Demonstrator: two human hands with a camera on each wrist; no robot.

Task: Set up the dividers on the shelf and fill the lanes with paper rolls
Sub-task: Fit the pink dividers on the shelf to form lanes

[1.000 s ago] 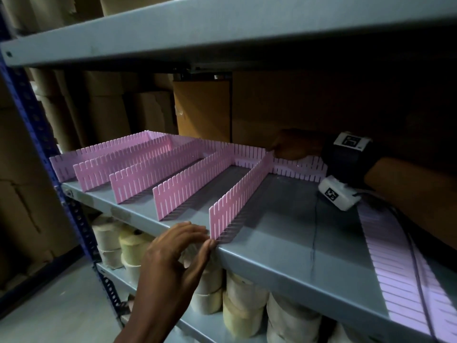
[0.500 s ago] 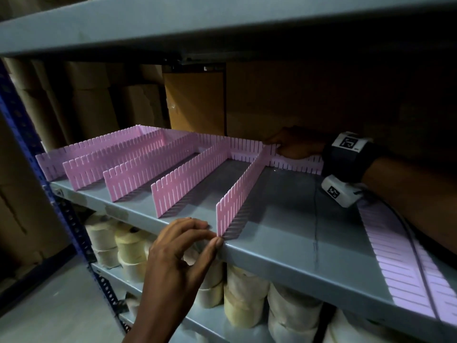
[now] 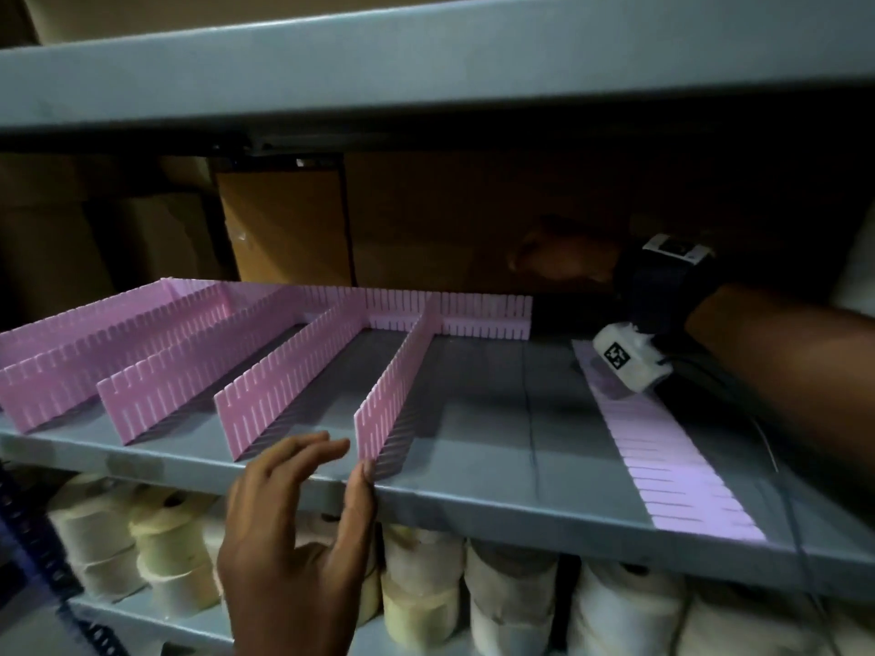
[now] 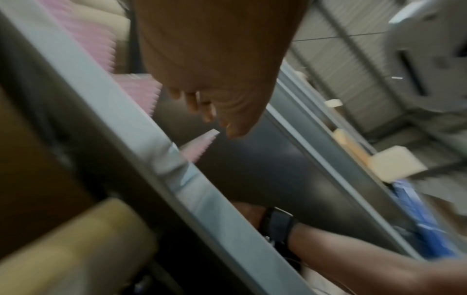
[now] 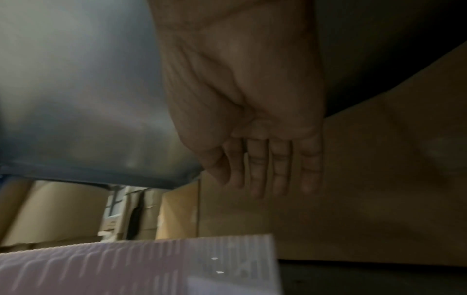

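Observation:
Several pink slotted dividers stand upright on the grey shelf (image 3: pixel 497 419), joined to a pink back divider (image 3: pixel 473 314). My left hand (image 3: pixel 341 459) is at the shelf's front edge with its fingers loosely straight. Its thumb touches the front end of the rightmost upright divider (image 3: pixel 397 385), whose tip (image 4: pixel 199 145) also shows in the left wrist view. My right hand (image 3: pixel 561 258) hovers in the dark above and just right of the back divider's end. It holds nothing and its fingers (image 5: pixel 272 179) are straight. One more pink divider (image 3: pixel 672 456) lies flat on the right. Paper rolls (image 3: pixel 426 584) sit on the shelf below.
The upper shelf (image 3: pixel 426 63) hangs low over the work area. Cardboard boxes (image 3: pixel 284 229) stand behind the shelf. A blue rack upright (image 3: pixel 28 537) is at the lower left. Bare shelf lies between the rightmost upright divider and the flat one.
My right hand has come off the back divider and risen up and to the right. My left fingers have spread away from the divider's front end, leaving only the thumb on it.

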